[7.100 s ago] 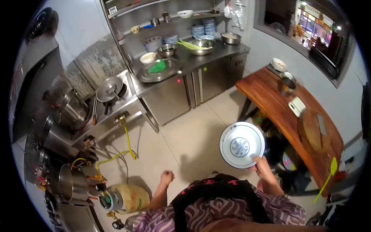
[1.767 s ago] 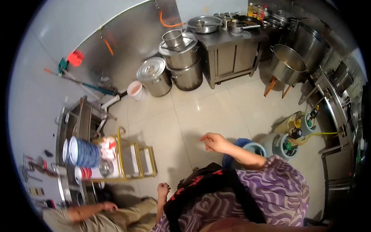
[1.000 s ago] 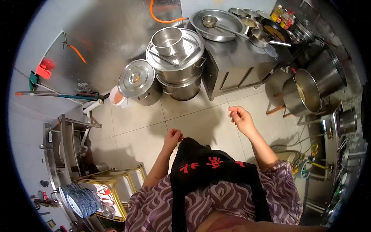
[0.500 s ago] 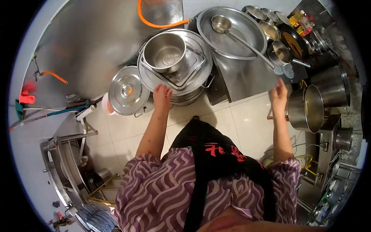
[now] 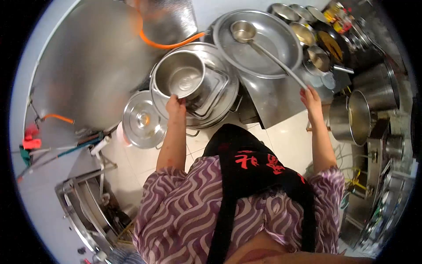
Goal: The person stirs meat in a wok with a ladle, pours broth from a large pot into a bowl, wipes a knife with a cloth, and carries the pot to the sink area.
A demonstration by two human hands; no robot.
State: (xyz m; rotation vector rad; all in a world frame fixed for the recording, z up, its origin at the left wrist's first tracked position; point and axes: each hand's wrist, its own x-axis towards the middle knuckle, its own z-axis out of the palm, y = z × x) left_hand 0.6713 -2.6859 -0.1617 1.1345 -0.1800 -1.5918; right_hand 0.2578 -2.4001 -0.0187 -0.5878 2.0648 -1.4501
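Observation:
My left hand (image 5: 176, 106) is closed on the near rim of a steel pot (image 5: 161, 72). This pot stands on the large round lid (image 5: 222, 105) of a wide vessel, beside a flat metal rack (image 5: 215, 94). At the right, the fingers of my right hand (image 5: 311, 101) are closed around the end of a long-handled ladle (image 5: 277, 64). The ladle's round bowl rests inside a wide shallow steel basin (image 5: 228, 57), and its handle crosses the basin's near rim. Part of each hand's grip is hidden from above.
A lidded pot (image 5: 132, 119) stands on the floor at left. An orange hose (image 5: 160, 45) runs behind the vessel. Several bowls, a wok (image 5: 330, 44) and tall stockpots (image 5: 340, 119) line the right side. The counter edge (image 5: 263, 119) juts out ahead.
My left hand has reached forward and taken hold of the pot's rim. My right hand has closed on the ladle's handle end. The camera view has shifted and tilted slightly.

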